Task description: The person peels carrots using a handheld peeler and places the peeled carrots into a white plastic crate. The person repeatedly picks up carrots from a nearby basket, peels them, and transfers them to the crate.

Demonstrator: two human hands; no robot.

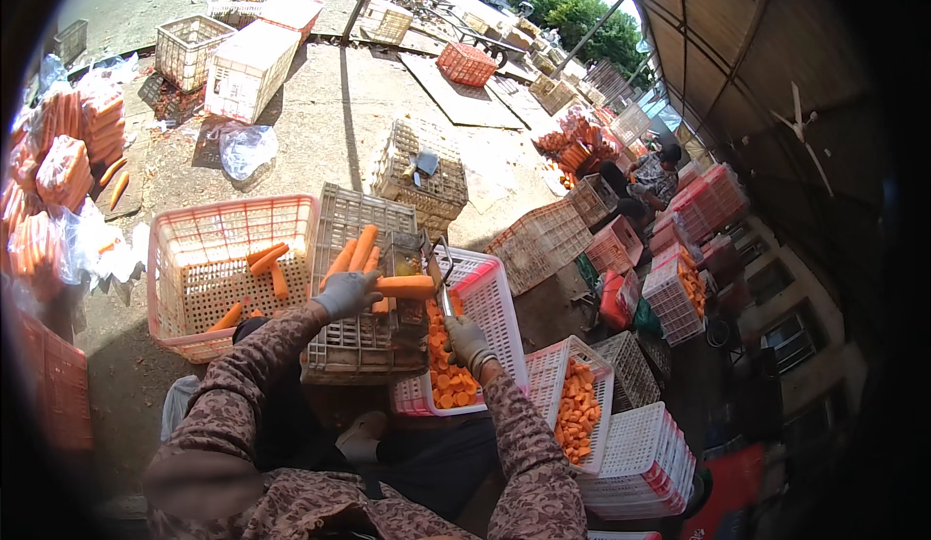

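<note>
My left hand [348, 296], in a grey glove, holds a peeled carrot [406, 287] lying sideways, its end against a knife blade [438, 272]. My right hand [468, 344], also gloved, grips the handle of that knife. The blade stands at the right edge of a board [407, 333] on an upturned plastic crate [349, 347]. More whole carrots [364, 248] lie on the crate just beyond my left hand. Below the blade, a pink-and-white basket [502, 322] holds cut carrot slices [452, 380].
A large pink crate [233, 209] at left holds several carrots [269, 258]. Another basket [542, 365] of carrot chunks [578, 413] stands right, beside stacked white baskets [640, 460]. A scraper-like tool [425, 162] lies on crates ahead. Bagged carrots [65, 169] are far left. A person [654, 176] sits at right.
</note>
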